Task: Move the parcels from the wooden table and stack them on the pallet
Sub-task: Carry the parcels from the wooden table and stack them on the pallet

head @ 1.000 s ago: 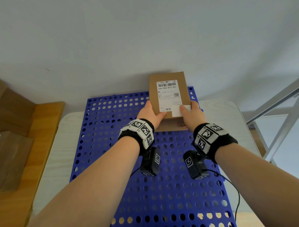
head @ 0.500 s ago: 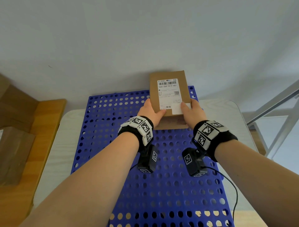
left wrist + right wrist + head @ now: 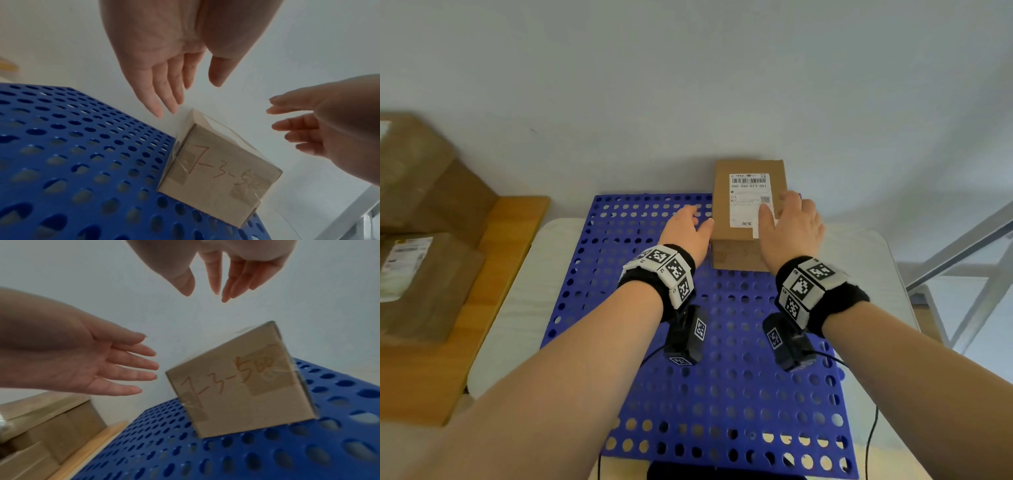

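One parcel (image 3: 748, 219) stands at the far right corner of the blue pallet (image 3: 688, 394), two more parcels (image 3: 424, 284) lie on the wooden tabletop (image 3: 493, 260), and both hands, left (image 3: 688, 234) and right (image 3: 792, 228), hover spread, holding nothing.

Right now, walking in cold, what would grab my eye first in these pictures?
Probably the bright blue perforated pallet filling the middle, with one small cardboard parcel standing at its far right corner against the wall. Its top carries a white barcode label. Next come the left hand and right hand, open on either side of the parcel, with checkered marker wristbands. More parcels wait on the wooden table at left.
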The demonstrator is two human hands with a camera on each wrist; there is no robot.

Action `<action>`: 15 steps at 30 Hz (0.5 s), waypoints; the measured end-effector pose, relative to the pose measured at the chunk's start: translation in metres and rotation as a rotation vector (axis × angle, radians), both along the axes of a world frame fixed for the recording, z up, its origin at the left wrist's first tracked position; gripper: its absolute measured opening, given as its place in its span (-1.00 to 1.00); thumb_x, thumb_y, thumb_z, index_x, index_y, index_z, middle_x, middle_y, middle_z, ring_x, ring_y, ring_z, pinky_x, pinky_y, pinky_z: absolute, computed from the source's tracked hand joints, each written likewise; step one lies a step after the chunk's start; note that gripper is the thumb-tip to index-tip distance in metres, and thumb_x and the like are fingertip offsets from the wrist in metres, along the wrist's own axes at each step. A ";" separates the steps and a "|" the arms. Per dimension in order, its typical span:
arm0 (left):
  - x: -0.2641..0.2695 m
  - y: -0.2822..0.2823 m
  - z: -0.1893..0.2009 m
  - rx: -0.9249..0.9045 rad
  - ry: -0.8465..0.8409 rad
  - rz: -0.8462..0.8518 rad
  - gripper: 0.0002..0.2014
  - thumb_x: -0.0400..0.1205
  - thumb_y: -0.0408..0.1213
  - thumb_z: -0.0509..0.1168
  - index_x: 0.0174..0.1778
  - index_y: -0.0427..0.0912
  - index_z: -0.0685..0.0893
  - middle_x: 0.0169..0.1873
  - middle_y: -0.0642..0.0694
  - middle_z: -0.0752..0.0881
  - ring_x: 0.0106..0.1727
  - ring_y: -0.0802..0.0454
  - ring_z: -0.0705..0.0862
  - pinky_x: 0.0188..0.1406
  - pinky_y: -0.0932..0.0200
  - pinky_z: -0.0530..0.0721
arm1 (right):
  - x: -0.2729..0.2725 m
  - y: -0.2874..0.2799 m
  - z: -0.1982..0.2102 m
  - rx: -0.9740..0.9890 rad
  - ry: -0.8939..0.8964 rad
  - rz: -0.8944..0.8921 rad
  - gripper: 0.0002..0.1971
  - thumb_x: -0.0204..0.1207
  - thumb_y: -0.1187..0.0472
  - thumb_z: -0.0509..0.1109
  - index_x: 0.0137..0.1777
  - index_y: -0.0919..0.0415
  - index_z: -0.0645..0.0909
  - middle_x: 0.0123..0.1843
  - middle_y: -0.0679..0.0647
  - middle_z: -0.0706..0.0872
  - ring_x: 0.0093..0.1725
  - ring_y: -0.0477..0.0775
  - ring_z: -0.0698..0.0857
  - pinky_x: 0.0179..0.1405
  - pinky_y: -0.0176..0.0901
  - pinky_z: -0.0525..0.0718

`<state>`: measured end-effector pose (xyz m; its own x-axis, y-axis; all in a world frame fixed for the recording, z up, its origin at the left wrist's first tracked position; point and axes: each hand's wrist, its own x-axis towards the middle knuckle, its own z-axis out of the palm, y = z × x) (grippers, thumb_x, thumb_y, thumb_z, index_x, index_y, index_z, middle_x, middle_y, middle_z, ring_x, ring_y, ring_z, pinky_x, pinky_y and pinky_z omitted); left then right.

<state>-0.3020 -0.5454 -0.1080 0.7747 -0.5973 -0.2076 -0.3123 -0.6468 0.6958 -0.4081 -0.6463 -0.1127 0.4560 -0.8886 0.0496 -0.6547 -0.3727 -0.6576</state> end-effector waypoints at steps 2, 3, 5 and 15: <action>0.001 0.014 0.007 -0.021 -0.034 0.007 -0.61 0.72 -0.16 0.11 0.45 -0.20 0.45 0.36 -0.12 0.57 0.34 -0.01 0.55 0.16 0.30 0.41 | 0.007 0.012 0.006 0.005 -0.046 0.047 -0.58 0.63 0.00 0.17 0.43 0.13 0.41 0.34 0.14 0.55 0.36 0.18 0.47 0.43 0.10 0.30; 0.001 0.022 0.010 -0.033 -0.048 0.014 -0.64 0.72 -0.17 0.10 0.41 -0.19 0.50 0.34 -0.11 0.59 0.32 0.00 0.57 0.14 0.30 0.41 | 0.011 0.019 0.010 0.017 -0.065 0.066 -0.59 0.63 0.00 0.17 0.42 0.13 0.43 0.32 0.13 0.57 0.34 0.17 0.50 0.42 0.12 0.32; 0.005 0.039 0.018 -0.062 -0.073 0.036 -0.66 0.72 -0.17 0.11 0.38 -0.18 0.53 0.31 -0.11 0.62 0.30 -0.01 0.59 0.16 0.26 0.45 | 0.020 0.035 0.019 0.048 -0.100 0.104 -0.62 0.63 0.00 0.17 0.38 0.13 0.46 0.25 0.12 0.63 0.26 0.16 0.58 0.39 0.13 0.37; 0.056 0.195 0.067 -0.199 -0.143 0.212 -0.67 0.70 -0.19 0.13 0.34 -0.20 0.53 0.20 -0.17 0.68 0.18 -0.08 0.67 0.29 -0.01 0.58 | 0.090 0.175 0.072 0.103 -0.227 0.352 -0.78 0.66 0.12 0.17 0.04 0.24 0.58 -0.13 0.08 0.62 -0.12 0.13 0.58 -0.17 -0.16 0.43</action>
